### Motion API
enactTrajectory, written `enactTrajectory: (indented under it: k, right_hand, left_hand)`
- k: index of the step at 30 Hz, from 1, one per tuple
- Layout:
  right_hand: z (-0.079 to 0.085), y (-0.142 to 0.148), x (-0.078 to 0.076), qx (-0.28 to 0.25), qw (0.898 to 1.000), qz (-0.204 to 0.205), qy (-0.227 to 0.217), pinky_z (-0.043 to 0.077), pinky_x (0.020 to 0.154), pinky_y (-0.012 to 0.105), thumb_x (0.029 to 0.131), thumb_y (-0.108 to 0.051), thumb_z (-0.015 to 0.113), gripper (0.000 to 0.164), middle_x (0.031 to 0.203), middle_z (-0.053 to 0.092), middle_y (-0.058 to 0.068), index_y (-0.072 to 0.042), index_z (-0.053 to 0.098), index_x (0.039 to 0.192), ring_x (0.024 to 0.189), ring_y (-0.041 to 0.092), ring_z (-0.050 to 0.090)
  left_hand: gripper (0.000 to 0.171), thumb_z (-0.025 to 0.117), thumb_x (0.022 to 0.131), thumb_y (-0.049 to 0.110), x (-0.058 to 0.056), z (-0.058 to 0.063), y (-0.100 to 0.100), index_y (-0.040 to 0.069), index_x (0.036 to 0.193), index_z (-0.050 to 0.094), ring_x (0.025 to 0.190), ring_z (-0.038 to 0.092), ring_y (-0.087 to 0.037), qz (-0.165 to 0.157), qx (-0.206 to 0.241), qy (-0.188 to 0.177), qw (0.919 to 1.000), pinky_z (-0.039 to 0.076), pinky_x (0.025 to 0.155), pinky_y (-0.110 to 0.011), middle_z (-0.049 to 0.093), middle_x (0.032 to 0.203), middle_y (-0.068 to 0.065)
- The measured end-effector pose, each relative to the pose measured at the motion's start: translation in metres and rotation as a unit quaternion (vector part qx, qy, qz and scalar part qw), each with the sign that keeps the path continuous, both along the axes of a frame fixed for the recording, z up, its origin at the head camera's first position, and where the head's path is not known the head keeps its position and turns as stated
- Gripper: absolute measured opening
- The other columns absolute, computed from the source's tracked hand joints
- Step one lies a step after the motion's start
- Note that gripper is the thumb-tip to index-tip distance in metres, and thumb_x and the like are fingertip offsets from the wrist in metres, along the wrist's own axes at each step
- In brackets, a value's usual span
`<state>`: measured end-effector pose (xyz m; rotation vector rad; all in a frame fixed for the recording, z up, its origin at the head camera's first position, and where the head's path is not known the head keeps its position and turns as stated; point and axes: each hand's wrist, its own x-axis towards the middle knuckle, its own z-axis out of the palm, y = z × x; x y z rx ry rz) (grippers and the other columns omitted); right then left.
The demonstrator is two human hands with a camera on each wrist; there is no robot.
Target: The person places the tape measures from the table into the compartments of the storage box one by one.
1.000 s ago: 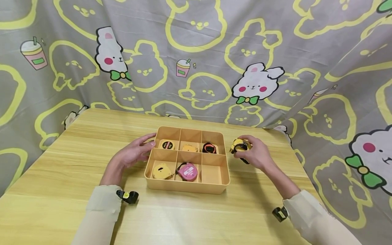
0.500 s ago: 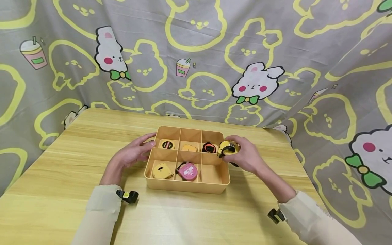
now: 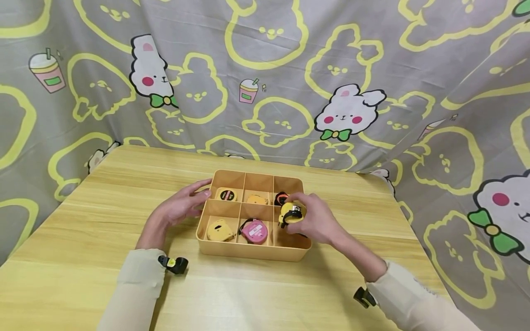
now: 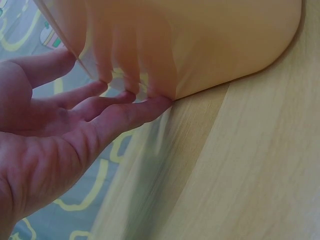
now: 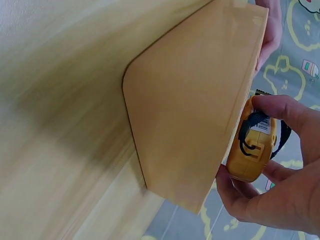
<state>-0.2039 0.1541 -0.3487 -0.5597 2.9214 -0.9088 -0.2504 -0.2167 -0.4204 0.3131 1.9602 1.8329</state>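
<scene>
My right hand [image 3: 316, 218] pinches a yellow tape measure [image 3: 291, 214] with a black strap between thumb and fingers. It hangs over the front right compartment of an orange divided box [image 3: 252, 253], close above the rim. In the right wrist view the tape measure [image 5: 252, 145] shows its label and strap loop. My left hand [image 3: 182, 204] rests its fingertips against the box's left outer wall [image 4: 210, 50], thumb near the rim. Inside the box lie a pink tape measure [image 3: 254, 231], a yellow one [image 3: 220, 231] and others in the back compartments, one partly hidden by the right hand's tape measure.
The box stands on a light wooden table [image 3: 244, 294]. A grey curtain [image 3: 273, 78] with cartoon rabbits hangs behind the table and along its sides. Each wrist wears a small black camera [image 3: 174, 265].
My right hand has carried the yellow tape measure leftward from beside the box to over its front right compartment. My left hand has stayed against the box's left side.
</scene>
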Motion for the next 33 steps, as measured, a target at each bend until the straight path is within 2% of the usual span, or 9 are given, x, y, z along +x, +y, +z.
enactTrajectory:
  k: [5,11,18,23,33]
  right_hand:
    - [-0.005,-0.005,0.003,0.003,1.000,0.012,0.000,0.051,0.085,0.041,0.062,-0.012,0.087,0.063,0.112,0.070,0.005,-0.014,0.069,0.122,0.099,0.023,0.056]
    - [-0.011,-0.007,0.007,0.019,1.000,0.022,0.001,0.054,0.086,0.044,0.062,-0.008,0.085,0.061,0.120,0.068,0.009,-0.015,0.069,0.120,0.109,0.027,0.057]
    - [-0.017,-0.010,0.009,0.042,0.999,0.023,-0.010,0.048,0.071,0.032,0.060,-0.008,0.085,0.063,0.107,0.062,0.009,-0.016,0.068,0.120,0.091,0.021,0.053]
    - [-0.020,-0.012,0.010,0.057,0.998,0.029,-0.009,0.046,0.068,0.031,0.058,-0.008,0.085,0.063,0.102,0.060,0.009,-0.017,0.068,0.119,0.085,0.019,0.052]
    - [-0.026,-0.015,0.007,0.071,0.996,0.054,0.009,0.052,0.070,0.031,0.060,-0.012,0.093,0.062,0.105,0.065,0.010,-0.013,0.069,0.117,0.089,0.020,0.057]
  left_hand:
    - [0.068,0.045,0.110,0.030,0.000,0.001,0.001,0.014,0.165,0.008,0.147,0.033,-0.049,0.001,-0.003,-0.001,1.0000,0.033,0.115,-0.065,0.024,0.162,-0.030]
    - [0.068,0.045,0.110,0.030,0.000,0.001,0.001,0.014,0.165,0.008,0.148,0.031,-0.048,0.002,-0.005,-0.001,1.0000,0.033,0.116,-0.065,0.024,0.163,-0.029]
    - [0.068,0.045,0.110,0.030,0.001,0.000,0.001,0.013,0.165,0.008,0.148,0.031,-0.048,0.003,-0.007,-0.001,1.0000,0.033,0.116,-0.065,0.022,0.163,-0.029]
    - [0.067,0.044,0.110,0.029,0.000,0.000,0.001,0.013,0.165,0.008,0.147,0.031,-0.049,0.004,-0.002,0.000,1.0000,0.033,0.115,-0.065,0.023,0.163,-0.030]
    - [0.070,0.046,0.109,0.032,0.000,-0.001,0.001,0.013,0.165,0.008,0.149,0.029,-0.048,0.004,-0.009,-0.001,0.9999,0.032,0.116,-0.066,0.021,0.164,-0.029]
